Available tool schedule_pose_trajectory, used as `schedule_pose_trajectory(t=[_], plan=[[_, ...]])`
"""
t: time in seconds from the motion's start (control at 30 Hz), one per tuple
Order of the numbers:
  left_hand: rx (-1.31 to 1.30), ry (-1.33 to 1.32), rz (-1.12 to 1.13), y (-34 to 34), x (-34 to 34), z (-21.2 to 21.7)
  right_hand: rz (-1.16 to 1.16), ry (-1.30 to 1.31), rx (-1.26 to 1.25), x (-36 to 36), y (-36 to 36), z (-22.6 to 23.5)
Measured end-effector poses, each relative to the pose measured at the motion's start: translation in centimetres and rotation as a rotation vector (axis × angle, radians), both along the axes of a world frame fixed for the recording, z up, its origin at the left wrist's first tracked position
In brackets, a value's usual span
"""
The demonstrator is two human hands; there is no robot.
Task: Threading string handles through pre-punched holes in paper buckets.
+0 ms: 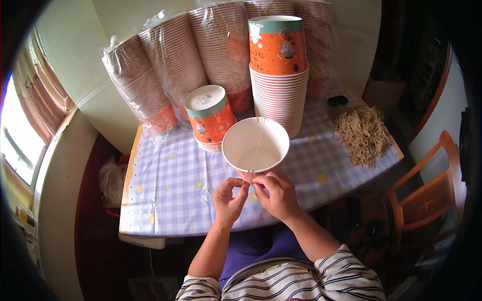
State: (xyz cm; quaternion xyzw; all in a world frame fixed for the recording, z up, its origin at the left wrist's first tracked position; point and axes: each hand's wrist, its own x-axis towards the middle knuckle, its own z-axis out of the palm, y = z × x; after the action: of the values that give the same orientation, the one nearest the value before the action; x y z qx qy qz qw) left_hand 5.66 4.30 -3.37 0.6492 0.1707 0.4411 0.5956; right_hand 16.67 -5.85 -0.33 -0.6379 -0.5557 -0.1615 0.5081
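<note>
A paper bucket stands upright in front of me, white inside with some orange showing below its near rim. A thin pale string runs from its far rim across the mouth to the near rim. Just outside that near rim, my left hand and my right hand meet, their fingertips pinched on the string. The exact loop or knot between the fingers is too small to make out. Behind the bucket to the left, a short stack of orange and green paper buckets sits upside down.
A tall stack of upturned buckets rises behind, right of centre. Several plastic-wrapped bucket stacks lean against the wall. A heap of tan strings lies at the right of the checked tablecloth. A wooden chair stands at the right.
</note>
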Motion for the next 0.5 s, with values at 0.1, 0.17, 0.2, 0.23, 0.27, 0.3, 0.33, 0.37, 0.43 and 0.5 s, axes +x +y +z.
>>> schedule_pose_trajectory(t=[0.1,0.17,0.2,0.23,0.27,0.3,0.33,0.37,0.43,0.5], plan=[[-0.046,-0.008,-0.028,0.0,-0.2,0.0,-0.021,-0.029,0.005,0.1,0.0,-0.1],[-0.1,-0.026,-0.049,0.0,-0.3,0.1,-0.035,-0.049,0.003,0.2,-0.1,-0.2],[-0.112,-0.04,-0.062,0.1,-0.3,0.1,-0.05,-0.069,0.002,0.2,-0.1,-0.2],[-0.125,-0.054,-0.076,0.1,-0.3,0.1,-0.05,-0.069,0.002,0.3,-0.1,-0.2],[-0.125,-0.054,-0.076,0.1,-0.3,0.1,-0.046,-0.064,0.002,0.3,-0.1,-0.2],[-0.142,-0.059,-0.089,0.0,-0.3,0.2,-0.042,-0.06,0.003,0.3,-0.2,-0.2],[-0.16,-0.063,-0.101,0.0,-0.3,0.3,-0.043,-0.059,0.003,0.4,-0.2,-0.2],[-0.16,-0.063,-0.101,-0.1,-0.2,0.6,-0.037,-0.061,0.012,0.4,-0.2,-0.2],[-0.248,-0.158,-0.172,-0.4,-0.1,1.2,-0.033,-0.063,0.021,0.4,-0.2,-0.1],[-0.207,-0.106,-0.166,-0.7,0.0,1.5,-0.025,-0.079,0.028,0.4,-0.2,0.1]])
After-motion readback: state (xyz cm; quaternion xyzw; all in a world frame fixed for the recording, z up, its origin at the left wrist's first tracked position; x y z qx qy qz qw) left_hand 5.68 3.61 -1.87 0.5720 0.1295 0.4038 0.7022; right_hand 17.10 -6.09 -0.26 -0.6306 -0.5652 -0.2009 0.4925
